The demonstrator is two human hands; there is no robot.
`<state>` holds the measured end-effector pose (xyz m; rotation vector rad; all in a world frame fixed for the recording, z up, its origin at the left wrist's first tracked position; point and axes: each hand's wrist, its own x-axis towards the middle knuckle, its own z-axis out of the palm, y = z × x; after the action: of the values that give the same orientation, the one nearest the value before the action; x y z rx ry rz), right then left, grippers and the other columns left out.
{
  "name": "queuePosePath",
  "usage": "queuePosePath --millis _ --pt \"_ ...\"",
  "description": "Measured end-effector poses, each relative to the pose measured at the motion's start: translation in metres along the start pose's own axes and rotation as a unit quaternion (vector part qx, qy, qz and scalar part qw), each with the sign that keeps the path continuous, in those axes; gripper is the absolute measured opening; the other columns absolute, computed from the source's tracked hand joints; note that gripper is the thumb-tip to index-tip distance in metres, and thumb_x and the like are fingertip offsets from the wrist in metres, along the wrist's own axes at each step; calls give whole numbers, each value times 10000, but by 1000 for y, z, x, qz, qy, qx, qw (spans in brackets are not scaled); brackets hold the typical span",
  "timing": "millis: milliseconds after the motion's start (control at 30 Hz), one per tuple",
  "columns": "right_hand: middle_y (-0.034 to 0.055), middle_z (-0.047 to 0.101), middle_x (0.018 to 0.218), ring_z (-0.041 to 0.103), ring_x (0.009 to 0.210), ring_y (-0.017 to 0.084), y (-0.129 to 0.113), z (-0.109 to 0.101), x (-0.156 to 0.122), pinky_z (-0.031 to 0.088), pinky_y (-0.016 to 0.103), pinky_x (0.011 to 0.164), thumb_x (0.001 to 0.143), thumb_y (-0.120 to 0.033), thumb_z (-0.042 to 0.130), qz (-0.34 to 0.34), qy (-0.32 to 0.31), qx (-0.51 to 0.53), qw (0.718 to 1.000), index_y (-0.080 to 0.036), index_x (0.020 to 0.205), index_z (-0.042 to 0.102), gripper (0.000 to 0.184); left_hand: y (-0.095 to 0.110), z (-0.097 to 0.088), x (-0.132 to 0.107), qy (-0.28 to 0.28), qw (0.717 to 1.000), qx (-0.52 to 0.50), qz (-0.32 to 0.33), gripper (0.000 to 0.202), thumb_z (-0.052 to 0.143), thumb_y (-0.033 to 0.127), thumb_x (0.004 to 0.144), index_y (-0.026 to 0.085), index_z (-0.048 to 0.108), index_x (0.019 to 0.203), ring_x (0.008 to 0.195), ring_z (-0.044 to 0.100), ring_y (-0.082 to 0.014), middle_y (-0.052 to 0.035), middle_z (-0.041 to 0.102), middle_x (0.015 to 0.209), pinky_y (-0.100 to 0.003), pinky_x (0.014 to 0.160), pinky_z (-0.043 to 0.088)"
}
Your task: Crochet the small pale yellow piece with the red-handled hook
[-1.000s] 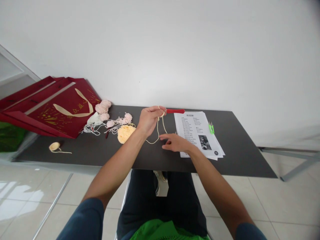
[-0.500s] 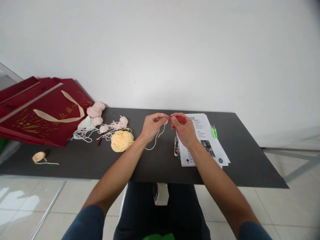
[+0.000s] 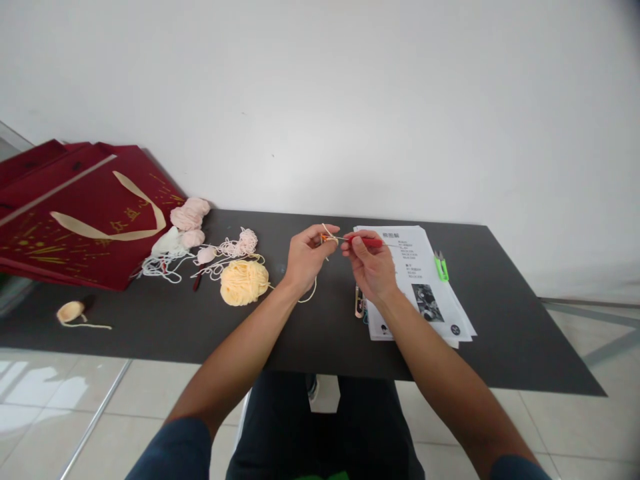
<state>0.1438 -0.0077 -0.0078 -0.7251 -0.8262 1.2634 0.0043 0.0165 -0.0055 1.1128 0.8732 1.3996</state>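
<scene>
"While the left hand point(image 3: 305, 257) is pinching the cream yarn strand point(image 3: 313, 292) up above the table, what is the right hand point(image 3: 373, 267) doing?"

"It is closing its fingers around the red handle of the crochet hook point(image 3: 369, 242). The thin metal tip is pointing at the left fingertips, and the two hands are almost touching. I cannot tell if the tip is going through a loop, because it is too small."

"Where is the strand going?"

"It is hanging in a little curve under the left hand. It is running toward the pale yellow yarn ball point(image 3: 244, 282), which is sitting on the black table point(image 3: 500, 333) just beside the left wrist."

"How is the yarn handling, do you think?"

"I am guessing it is very light, soft and floppy, and slipping easily. Pinching it close to the hook is looking best. The hook is looking stiff and thin, so the fat red handle is the good place for holding."

"What is lying around them?"

"Printed paper sheets point(image 3: 425, 287) are lying beside the right hand, with green snips point(image 3: 441, 265) at their right edge. Something small point(image 3: 359, 303) is peeking out by the right wrist, and I cannot tell what it is. Further left, pink yarn bits point(image 3: 187, 215) are lying tangled. Red gift bags point(image 3: 75, 220) are leaning by the wall."
</scene>
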Motion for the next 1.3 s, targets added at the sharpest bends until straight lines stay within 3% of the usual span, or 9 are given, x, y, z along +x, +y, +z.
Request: queuePosePath --millis 233,433,633,1000,1300 --pt "-10 771 980 715 783 115 6 3 -9 648 274 794 835 -390 843 3 17 5 1000 -277 920 721 187 5 3 -11 13 999 -36 -18 462 808 145 681 211 732 1132 644 517 -75 48 614 765 -220 601 384" --pt "-20 765 985 722 824 112 8 8 -16 652 271 823 850 -385 834 6 19 17 1000 -291 924 718 166 4 1 -15 2 998 -58 -25 435 786 106 667 218 757 1087 650 545 -79 36 639 778 -219 601 404" --pt "-20 768 977 721 811 103 8 7 -16 644 239 787 855 -373 830 8 13 30 999 -279 913 727 151 4 -1 -16 6 999 -34 0 325 823 179 715 225 780 1034 664 552 -86 26 658 778 -226 608 412" --pt "-20 771 955 724 769 112 7 8 -17 645 270 772 862 -357 823 -3 7 22 1000 -271 920 725 143 -1 0 -17 10 999 -29 16 542 793 143 731 223 718 1262 705 625 -89 21 701 831 -233 685 503" --pt "-23 783 923 716 718 102 7 3 -15 606 243 669 837 -308 853 -53 11 12 998 -252 915 704 178 5 0 -17 35 997 30 64 462 783 138 726 197 736 1182 633 551 -69 34 661 775 -213 594 427"
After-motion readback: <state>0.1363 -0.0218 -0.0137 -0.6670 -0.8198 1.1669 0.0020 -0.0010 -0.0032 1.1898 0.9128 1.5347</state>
